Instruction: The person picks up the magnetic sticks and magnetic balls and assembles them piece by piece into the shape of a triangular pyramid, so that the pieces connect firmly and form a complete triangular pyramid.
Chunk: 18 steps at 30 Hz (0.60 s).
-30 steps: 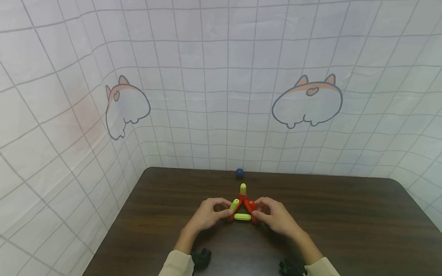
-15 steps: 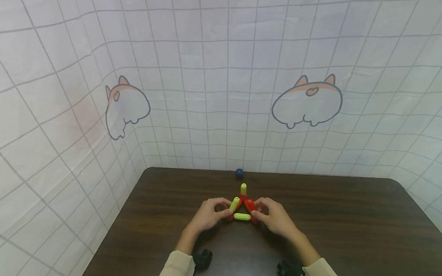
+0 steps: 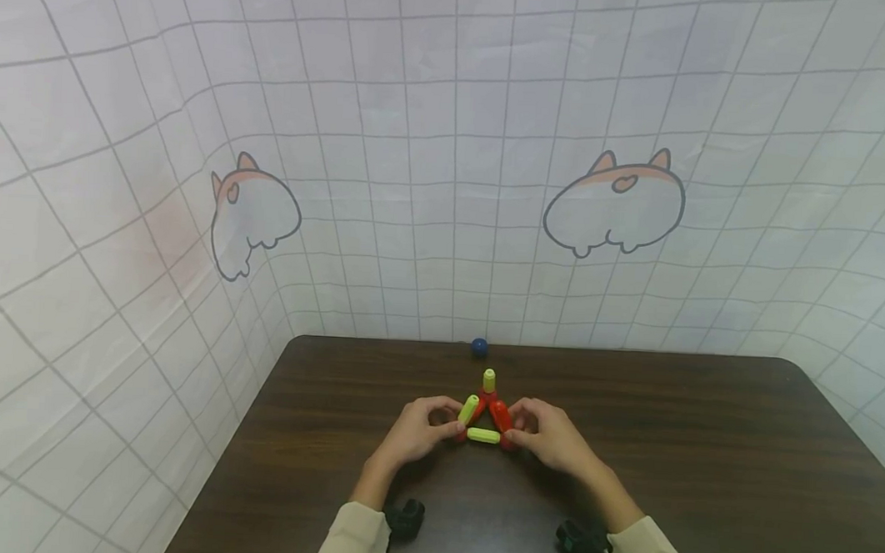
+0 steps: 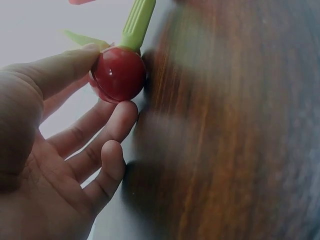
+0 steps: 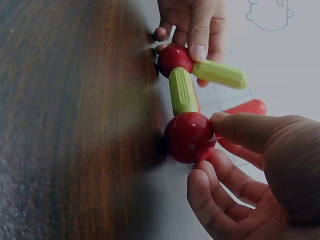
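A triangle of magnetic rods and red balls lies on the table, a yellow-green rod [image 3: 483, 436] forming its near side. My left hand [image 3: 415, 430] pinches the near-left red ball [image 4: 120, 74] between thumb and fingers. From that ball a second yellow-green rod [image 3: 469, 409] slants up. My right hand [image 3: 557, 437] pinches the near-right red ball [image 5: 190, 137], with a red rod [image 3: 501, 416] rising from it. Another yellow-green rod [image 3: 489, 381] stands up from the far corner. The fingers partly cover both near balls in the head view.
A blue ball [image 3: 480, 346] sits at the far edge of the dark wooden table [image 3: 667, 439], beyond the triangle. Behind hangs a white grid-patterned cloth [image 3: 417, 183]. Black devices [image 3: 406, 518] are strapped at both wrists.
The red rod by my right hand has tipped inward, to the left. The triangle has shifted very slightly, its near side a little left and closer. My left hand stays in place.
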### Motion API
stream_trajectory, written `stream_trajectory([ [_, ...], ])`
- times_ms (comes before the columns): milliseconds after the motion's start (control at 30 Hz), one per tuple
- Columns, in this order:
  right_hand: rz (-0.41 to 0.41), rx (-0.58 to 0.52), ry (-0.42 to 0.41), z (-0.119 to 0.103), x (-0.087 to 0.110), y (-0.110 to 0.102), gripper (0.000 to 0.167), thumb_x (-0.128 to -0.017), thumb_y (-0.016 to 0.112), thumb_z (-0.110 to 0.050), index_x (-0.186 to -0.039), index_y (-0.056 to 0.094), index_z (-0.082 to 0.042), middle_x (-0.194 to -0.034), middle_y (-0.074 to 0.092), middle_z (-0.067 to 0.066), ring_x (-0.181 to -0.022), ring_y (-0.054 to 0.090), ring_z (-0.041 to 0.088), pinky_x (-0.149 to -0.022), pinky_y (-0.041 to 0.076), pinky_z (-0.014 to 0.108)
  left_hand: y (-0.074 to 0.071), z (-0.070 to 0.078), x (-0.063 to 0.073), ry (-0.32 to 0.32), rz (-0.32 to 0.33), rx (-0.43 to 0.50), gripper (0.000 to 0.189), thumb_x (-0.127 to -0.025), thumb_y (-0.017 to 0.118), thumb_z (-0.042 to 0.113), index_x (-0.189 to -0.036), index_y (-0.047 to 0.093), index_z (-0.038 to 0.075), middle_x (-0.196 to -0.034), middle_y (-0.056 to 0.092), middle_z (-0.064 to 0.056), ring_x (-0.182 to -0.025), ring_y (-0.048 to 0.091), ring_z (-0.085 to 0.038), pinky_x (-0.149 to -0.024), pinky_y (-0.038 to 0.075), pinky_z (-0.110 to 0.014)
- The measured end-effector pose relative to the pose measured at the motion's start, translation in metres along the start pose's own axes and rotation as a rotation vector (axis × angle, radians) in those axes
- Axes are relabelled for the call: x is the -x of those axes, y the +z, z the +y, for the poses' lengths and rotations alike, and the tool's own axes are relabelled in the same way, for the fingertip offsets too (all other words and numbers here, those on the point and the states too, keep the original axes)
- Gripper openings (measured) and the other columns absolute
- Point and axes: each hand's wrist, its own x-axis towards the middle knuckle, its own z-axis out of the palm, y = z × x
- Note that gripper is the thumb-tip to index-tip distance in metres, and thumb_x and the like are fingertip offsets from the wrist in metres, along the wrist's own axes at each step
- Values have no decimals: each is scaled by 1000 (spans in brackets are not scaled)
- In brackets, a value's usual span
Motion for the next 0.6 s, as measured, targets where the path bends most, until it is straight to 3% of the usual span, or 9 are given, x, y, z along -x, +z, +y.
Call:
stream_trajectory([
  [133, -57, -19, -6, 1, 1, -2, 18, -90, 78, -19, -104, 69, -13, -83, 64, -2, -72, 56, 9, -63, 45, 24, -3, 0, 0, 3, 6, -3, 22, -94, 75, 28, -115, 74, 20, -103, 74, 0, -78, 63, -12, -68, 52, -31],
  [400, -280, -165, -38, 0, 3, -6, 17, -97, 72, -19, -108, 66, -9, -91, 68, 4, -77, 64, 16, -65, 56, 33, -7, -3, 1, 9, 20, -1, 21, -93, 76, 25, -114, 74, 21, -110, 75, -1, -84, 65, -12, -72, 53, -30],
  [500, -261, -162, -15, 2, 3, -8, 13, -98, 69, -20, -104, 65, -10, -90, 67, 4, -76, 64, 18, -65, 57, 33, -8, -3, 1, 17, 9, -9, 19, -93, 76, 24, -112, 75, 22, -109, 75, -1, -84, 65, -11, -72, 52, -29],
  [600, -182, -150, 19, 4, 4, -11, 13, -99, 68, -19, -102, 63, -8, -86, 65, 3, -73, 64, 20, -63, 56, 33, -8, -3, 2, 18, -13, -18, 18, -93, 76, 23, -111, 75, 22, -106, 74, 0, -84, 63, -12, -72, 51, -29],
])
